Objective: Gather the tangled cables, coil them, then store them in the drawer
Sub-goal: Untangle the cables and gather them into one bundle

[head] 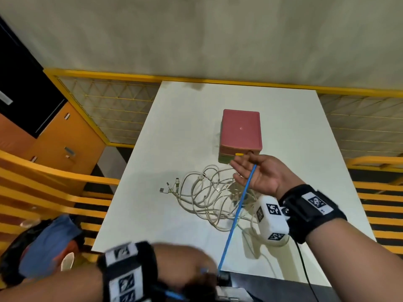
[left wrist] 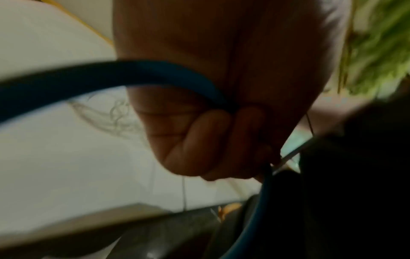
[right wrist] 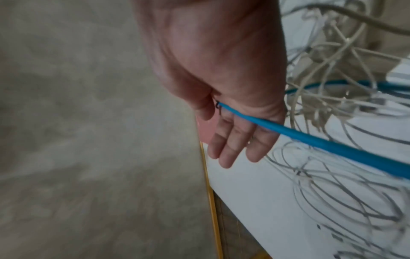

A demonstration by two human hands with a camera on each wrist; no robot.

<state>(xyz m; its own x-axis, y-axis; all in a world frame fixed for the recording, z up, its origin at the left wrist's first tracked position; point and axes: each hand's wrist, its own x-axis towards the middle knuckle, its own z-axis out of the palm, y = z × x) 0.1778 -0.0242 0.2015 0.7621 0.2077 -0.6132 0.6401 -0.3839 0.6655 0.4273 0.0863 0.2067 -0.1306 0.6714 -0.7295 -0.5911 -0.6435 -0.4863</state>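
Note:
A blue cable [head: 237,210] runs taut between my two hands above the white table [head: 174,138]. My left hand [head: 187,267] is at the near table edge, fist closed round the blue cable [left wrist: 111,73], fingers [left wrist: 210,140] curled over it. My right hand [head: 261,175] is raised just in front of the pink drawer box [head: 241,129], fingers [right wrist: 233,149] straight. There the blue cable [right wrist: 332,145] crosses its palm, and the thumb pinches the cable's end. A tangle of white cables [head: 207,192] lies on the table under that hand. The box's drawers look closed.
A yellow mesh railing [head: 104,101] borders the table's far and left sides. An orange cabinet [head: 65,144] stands at the left, a blue cloth bundle [head: 50,243] at the lower left. A dark object [head: 272,286] sits at the near table edge.

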